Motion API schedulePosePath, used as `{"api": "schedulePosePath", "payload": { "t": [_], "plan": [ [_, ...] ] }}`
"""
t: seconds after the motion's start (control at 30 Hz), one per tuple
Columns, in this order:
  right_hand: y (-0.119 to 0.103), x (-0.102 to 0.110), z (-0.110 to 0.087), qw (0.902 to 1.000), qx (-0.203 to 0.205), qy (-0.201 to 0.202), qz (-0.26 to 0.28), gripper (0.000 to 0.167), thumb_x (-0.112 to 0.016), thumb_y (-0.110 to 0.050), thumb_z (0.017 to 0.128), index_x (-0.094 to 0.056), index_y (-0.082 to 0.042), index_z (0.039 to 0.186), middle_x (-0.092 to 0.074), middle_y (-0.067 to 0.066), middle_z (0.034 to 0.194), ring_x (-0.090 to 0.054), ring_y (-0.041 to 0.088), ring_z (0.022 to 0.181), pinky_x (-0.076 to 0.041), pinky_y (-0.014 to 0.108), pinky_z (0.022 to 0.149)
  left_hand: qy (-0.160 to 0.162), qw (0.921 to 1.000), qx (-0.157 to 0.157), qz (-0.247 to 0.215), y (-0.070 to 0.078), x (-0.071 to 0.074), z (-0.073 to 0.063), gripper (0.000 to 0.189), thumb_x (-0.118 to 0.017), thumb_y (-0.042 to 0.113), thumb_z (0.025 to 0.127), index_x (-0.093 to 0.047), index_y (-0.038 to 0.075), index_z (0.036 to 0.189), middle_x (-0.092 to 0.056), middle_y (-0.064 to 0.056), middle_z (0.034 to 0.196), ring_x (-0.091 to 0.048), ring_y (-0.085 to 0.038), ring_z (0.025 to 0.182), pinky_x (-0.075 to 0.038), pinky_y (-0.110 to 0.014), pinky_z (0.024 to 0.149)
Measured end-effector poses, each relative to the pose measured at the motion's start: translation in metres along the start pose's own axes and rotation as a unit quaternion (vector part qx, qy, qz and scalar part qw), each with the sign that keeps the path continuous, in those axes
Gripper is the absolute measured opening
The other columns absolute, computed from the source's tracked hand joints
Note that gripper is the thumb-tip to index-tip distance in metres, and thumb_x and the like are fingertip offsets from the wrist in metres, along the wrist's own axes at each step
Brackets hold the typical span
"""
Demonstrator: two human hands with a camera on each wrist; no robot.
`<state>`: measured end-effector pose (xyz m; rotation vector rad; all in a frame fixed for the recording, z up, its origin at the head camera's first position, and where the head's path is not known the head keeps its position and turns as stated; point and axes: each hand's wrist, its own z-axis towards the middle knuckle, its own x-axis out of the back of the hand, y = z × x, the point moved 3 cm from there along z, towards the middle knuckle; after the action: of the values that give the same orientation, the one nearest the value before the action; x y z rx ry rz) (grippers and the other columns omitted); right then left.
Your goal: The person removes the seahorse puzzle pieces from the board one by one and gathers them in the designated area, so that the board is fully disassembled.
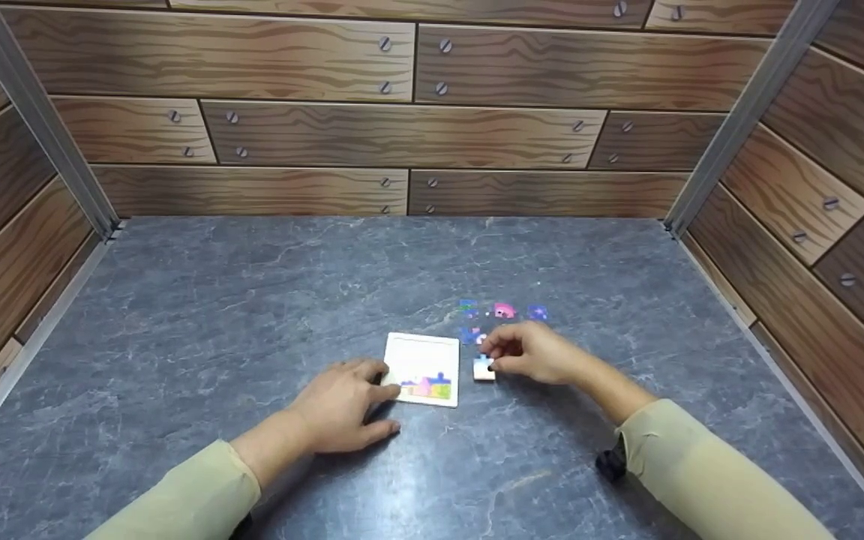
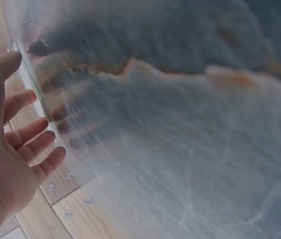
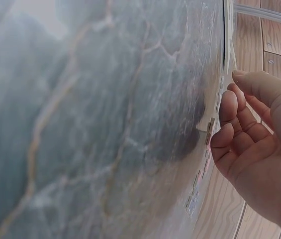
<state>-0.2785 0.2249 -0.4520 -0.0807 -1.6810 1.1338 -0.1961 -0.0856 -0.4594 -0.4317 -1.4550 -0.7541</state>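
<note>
A square white puzzle tray (image 1: 423, 352) lies on the table, with a few coloured pieces (image 1: 426, 385) fitted along its near side. My left hand (image 1: 338, 405) rests at the tray's left edge, index and middle fingertips over its rim and thumb spread on the table. In the left wrist view, the fingers (image 2: 23, 132) are relaxed and apart. Just right of the tray, my right hand (image 1: 533, 352) pinches a small white and blue puzzle piece (image 1: 483, 370) between thumb and curled forefinger. In the right wrist view, its other fingers (image 3: 242, 129) are curled too.
Beyond the right hand lie several loose puzzle pieces, among them a pink one (image 1: 505, 310), a purple-blue one (image 1: 538, 312) and a blue-green one (image 1: 468, 305). Wood-patterned walls (image 1: 402, 135) enclose the dark marbled table (image 1: 252, 277) at the back and sides.
</note>
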Motion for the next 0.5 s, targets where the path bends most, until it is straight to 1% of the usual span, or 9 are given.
{"api": "schedulePosePath", "payload": {
  "t": [0.13,0.3,0.4,0.5],
  "plan": [
    [0.0002,-0.0001,0.0016,0.9999,0.001,0.003,-0.012,0.017,-0.075,0.001,0.094,-0.076,-0.001,0.110,-0.071,0.003,0.095,-0.062,0.011,0.086,-0.053,0.026,0.076,-0.002,0.9998,-0.008,0.019,0.0006,-0.0002,-0.0006,0.054,-0.068,0.052,0.100,-0.071,0.017,0.141,-0.061,-0.018,0.141,-0.060,-0.035,0.129,-0.052,-0.058,0.102],
    [-0.0004,-0.0010,0.0035,0.9998,-0.004,0.002,-0.019,0.018,-0.075,0.002,0.093,-0.076,-0.001,0.110,-0.072,0.004,0.095,-0.062,0.011,0.085,-0.054,0.026,0.076,0.003,0.9988,-0.027,0.040,0.0021,0.0002,-0.0014,0.055,-0.067,0.053,0.100,-0.072,0.016,0.140,-0.062,-0.017,0.135,-0.062,-0.033,0.122,-0.054,-0.056,0.098],
    [-0.0013,-0.0020,0.0042,0.9997,0.000,0.003,-0.023,0.017,-0.076,0.002,0.093,-0.076,0.000,0.110,-0.072,0.003,0.095,-0.063,0.010,0.085,-0.054,0.026,0.077,0.005,0.9984,-0.034,0.045,0.0026,0.0003,-0.0019,0.055,-0.067,0.053,0.100,-0.071,0.017,0.141,-0.062,-0.017,0.132,-0.062,-0.032,0.120,-0.055,-0.055,0.096],
    [-0.0018,-0.0031,0.0046,0.9996,-0.003,0.000,-0.029,0.017,-0.076,0.001,0.094,-0.077,-0.001,0.111,-0.073,0.002,0.096,-0.063,0.010,0.086,-0.055,0.026,0.077,0.004,0.9985,-0.034,0.043,0.0025,0.0000,-0.0022,0.055,-0.067,0.053,0.100,-0.071,0.017,0.142,-0.061,-0.016,0.132,-0.061,-0.032,0.120,-0.055,-0.055,0.097]
  ]
}}
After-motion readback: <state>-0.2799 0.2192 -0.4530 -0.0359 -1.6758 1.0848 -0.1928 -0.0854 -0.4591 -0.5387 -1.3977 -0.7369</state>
